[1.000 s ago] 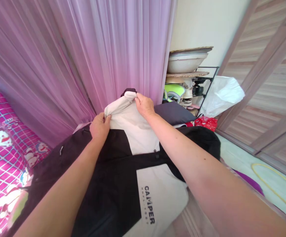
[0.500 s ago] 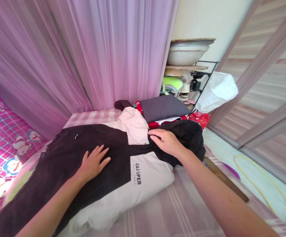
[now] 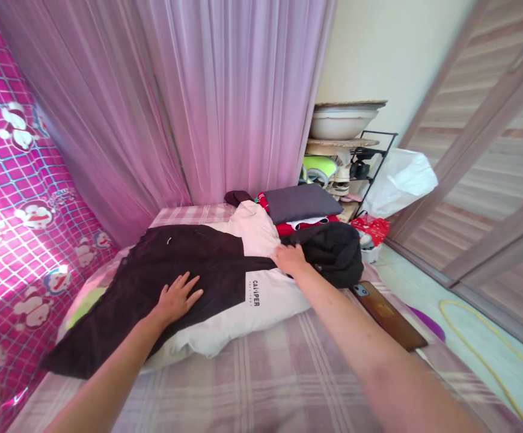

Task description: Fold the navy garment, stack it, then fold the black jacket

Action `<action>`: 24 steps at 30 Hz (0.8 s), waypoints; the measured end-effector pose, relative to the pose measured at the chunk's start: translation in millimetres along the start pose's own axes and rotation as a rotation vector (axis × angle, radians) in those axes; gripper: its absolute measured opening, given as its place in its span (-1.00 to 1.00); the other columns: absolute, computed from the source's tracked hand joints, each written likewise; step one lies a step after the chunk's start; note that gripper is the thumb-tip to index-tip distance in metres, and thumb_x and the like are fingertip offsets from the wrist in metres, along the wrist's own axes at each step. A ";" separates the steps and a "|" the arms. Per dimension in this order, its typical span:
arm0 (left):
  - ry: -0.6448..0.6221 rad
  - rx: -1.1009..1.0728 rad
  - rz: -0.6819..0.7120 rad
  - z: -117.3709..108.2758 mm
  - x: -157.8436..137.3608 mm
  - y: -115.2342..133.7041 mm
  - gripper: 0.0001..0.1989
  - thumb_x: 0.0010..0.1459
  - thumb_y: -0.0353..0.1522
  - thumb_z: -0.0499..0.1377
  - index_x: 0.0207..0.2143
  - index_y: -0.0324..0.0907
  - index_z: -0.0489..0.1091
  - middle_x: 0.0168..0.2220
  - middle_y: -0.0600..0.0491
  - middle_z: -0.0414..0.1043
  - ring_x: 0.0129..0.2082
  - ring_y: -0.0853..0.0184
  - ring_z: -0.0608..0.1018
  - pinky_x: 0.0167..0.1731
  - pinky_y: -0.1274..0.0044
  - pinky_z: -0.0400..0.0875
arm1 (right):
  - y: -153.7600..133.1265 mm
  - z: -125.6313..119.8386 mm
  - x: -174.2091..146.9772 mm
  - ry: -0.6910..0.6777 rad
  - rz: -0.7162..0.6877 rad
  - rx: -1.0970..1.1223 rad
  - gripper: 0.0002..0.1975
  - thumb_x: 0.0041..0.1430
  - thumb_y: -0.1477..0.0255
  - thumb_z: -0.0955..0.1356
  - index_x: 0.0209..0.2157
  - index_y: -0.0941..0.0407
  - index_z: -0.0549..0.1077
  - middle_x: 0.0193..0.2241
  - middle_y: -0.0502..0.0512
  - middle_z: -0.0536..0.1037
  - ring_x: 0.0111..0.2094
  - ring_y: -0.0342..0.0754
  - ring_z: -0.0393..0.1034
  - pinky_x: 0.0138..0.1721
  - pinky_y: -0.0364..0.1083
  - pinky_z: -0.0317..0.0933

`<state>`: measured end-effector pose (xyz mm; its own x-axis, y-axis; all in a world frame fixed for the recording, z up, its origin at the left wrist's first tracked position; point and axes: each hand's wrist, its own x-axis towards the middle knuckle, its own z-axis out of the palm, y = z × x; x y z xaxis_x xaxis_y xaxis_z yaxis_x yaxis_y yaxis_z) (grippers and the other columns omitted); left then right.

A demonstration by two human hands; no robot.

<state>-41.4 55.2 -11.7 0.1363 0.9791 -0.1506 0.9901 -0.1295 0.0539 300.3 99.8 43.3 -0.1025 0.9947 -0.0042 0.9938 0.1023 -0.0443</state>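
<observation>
A black and white jacket (image 3: 207, 255) with "CAMPER" lettering is spread out on the bed, its black hood (image 3: 336, 255) bunched to the right. My left hand (image 3: 178, 299) rests flat on the black body of the jacket, fingers spread. At the base of the hood, my right hand (image 3: 289, 258) is closed with its fingers curled onto the jacket's neck. The fingertips are partly hidden. A brown phone (image 3: 388, 316) lies on the bed to the right of my right forearm.
Folded clothes topped by a dark grey piece (image 3: 302, 203) are stacked behind the hood. Beyond stands a rack (image 3: 381, 162) holding basins and shoes, with a white bag (image 3: 403, 180) beside it. A purple curtain (image 3: 243, 108) borders the bed (image 3: 279, 373); a yellow cord (image 3: 478, 346) lies on the floor.
My right hand has moved slightly down and curled its fingers at the jacket's neck. The hood looks more bunched. My left hand stays flat on the jacket; the view has shifted.
</observation>
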 end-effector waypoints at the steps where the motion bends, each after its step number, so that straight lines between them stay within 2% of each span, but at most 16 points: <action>1: -0.007 -0.006 0.003 -0.2 -1.1 -1.5 -0.45 0.31 -0.13 -0.07 0.32 0.02 0.11 0.40 -0.03 -0.04 0.37 0.06 0.07 0.23 0.05 0.07 | 2.2 6.1 1.0 -0.063 0.083 -0.010 -0.59 0.36 0.24 0.16 0.08 0.06 0.45 0.09 0.25 0.49 0.06 0.16 0.39 0.07 0.19 0.14; 4: -0.016 -0.017 0.012 -0.7 -3.0 -3.7 -0.44 0.30 -0.13 -0.07 0.31 0.00 0.13 0.39 -0.05 -0.02 0.36 0.06 0.08 0.24 0.06 0.07 | 7.0 19.3 4.5 -0.108 0.182 -0.020 -0.57 0.34 0.21 0.16 -0.05 0.12 0.54 -0.03 0.31 0.56 -0.06 0.19 0.48 -0.10 0.14 0.26; 8: -0.015 -0.022 0.030 -3.4 -0.2 -6.8 -0.44 0.30 -0.10 -0.07 0.29 -0.03 0.17 0.37 -0.08 0.03 0.34 0.06 0.14 0.23 0.10 0.11 | 10.9 13.1 14.2 -0.065 0.193 -0.057 -0.66 0.31 0.31 0.22 -0.16 0.13 0.58 -0.09 0.31 0.59 -0.09 0.16 0.49 -0.04 0.13 0.20; 11: 0.031 -0.038 0.089 -7.8 4.0 -10.4 -0.46 0.29 -0.05 -0.09 0.21 -0.02 0.31 0.32 -0.07 0.17 0.28 0.11 0.28 0.20 0.23 0.22 | 15.7 -0.6 24.5 0.039 0.167 -0.089 -0.66 0.32 0.43 0.18 -0.08 0.16 0.54 -0.09 0.36 0.58 -0.08 0.11 0.48 -0.04 0.08 0.17; 14: 0.113 -0.024 0.092 -9.9 4.8 -9.3 -0.49 0.30 -0.04 -0.11 0.13 0.03 0.40 0.23 -0.03 0.31 0.19 0.13 0.39 0.12 0.27 0.32 | 20.2 -4.4 35.8 0.115 0.074 -0.100 -0.62 0.35 0.42 0.13 -0.02 0.18 0.50 -0.04 0.36 0.55 -0.02 0.11 0.43 0.04 0.07 0.12; 16: 0.175 -0.009 0.079 -6.1 3.0 -5.7 -0.52 0.31 -0.07 -0.11 0.09 0.03 0.43 0.19 -0.05 0.36 0.16 0.12 0.41 0.11 0.24 0.31 | 23.8 4.6 42.9 0.111 -0.082 -0.093 -0.65 0.34 0.39 0.16 -0.03 0.12 0.51 0.01 0.28 0.53 0.06 0.05 0.37 0.13 0.02 0.04; 19: 0.262 -0.021 0.052 6.9 0.5 -0.5 -0.56 0.30 -0.10 -0.05 0.08 0.01 0.43 0.23 -0.08 0.30 0.22 0.10 0.34 0.20 0.14 0.16 | 32.0 32.3 52.8 0.091 -0.270 -0.089 -0.65 0.30 0.38 0.22 0.06 0.09 0.45 0.18 0.21 0.40 0.22 0.02 0.19 0.21 0.01 -0.03; 22: 0.257 -0.055 0.021 14.6 2.0 -1.0 -0.57 0.29 -0.09 -0.02 0.08 0.02 0.41 0.29 -0.07 0.21 0.29 0.07 0.24 0.24 0.05 0.05 | 39.0 58.5 61.3 0.092 -0.175 -0.080 -0.56 0.32 0.39 0.17 0.19 0.11 0.32 0.29 0.21 0.24 0.30 0.05 0.05 0.23 0.13 -0.03; 24: 0.225 -0.092 0.044 9.7 5.8 -6.1 -0.57 0.30 -0.09 -0.06 0.06 0.01 0.43 0.27 -0.05 0.25 0.27 0.10 0.28 0.22 0.10 0.13 | 39.2 65.4 64.9 0.069 -0.116 -0.067 -0.54 0.33 0.41 0.13 0.20 0.12 0.30 0.30 0.22 0.22 0.30 0.06 0.05 0.22 0.18 -0.03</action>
<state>-46.3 60.2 -22.4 0.1579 0.9844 0.0770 0.9748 -0.1679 0.1469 329.7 167.8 -24.0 -0.2159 0.9742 0.0661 0.9763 0.2146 0.0261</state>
